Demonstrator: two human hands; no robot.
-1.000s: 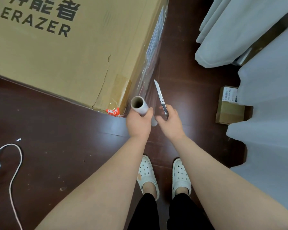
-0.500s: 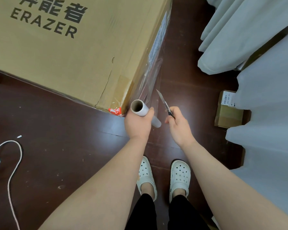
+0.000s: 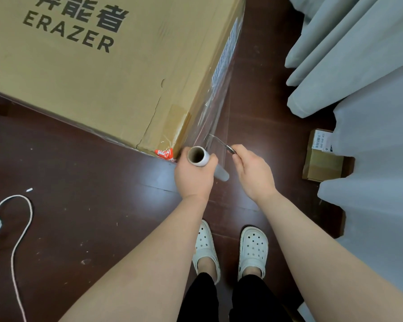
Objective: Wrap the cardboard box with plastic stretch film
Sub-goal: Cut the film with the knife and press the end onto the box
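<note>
My left hand (image 3: 193,180) is clenched around the stretch film roll (image 3: 221,173), holding it tilted, just beside the near bottom corner of the cardboard box (image 3: 102,77), which stands on the dark floor (image 3: 91,217) in front of my feet. A clear sheet of film (image 3: 211,119) runs taut from the roll up along the box's right side, where I can see its gloss over the printed label. My right hand (image 3: 254,175) pinches the handle of a utility knife (image 3: 218,140), its blade pointing into the film close to the roll. I judge the winding to be about finished and this to be the cut that frees the roll. I cannot tell whether the blade has parted the film yet. What I think is left: slice across the sheet, press the loose tail flat against the cardboard so it clings, then put the roll and knife down. How fully the far sides are covered is out of my view.
</note>
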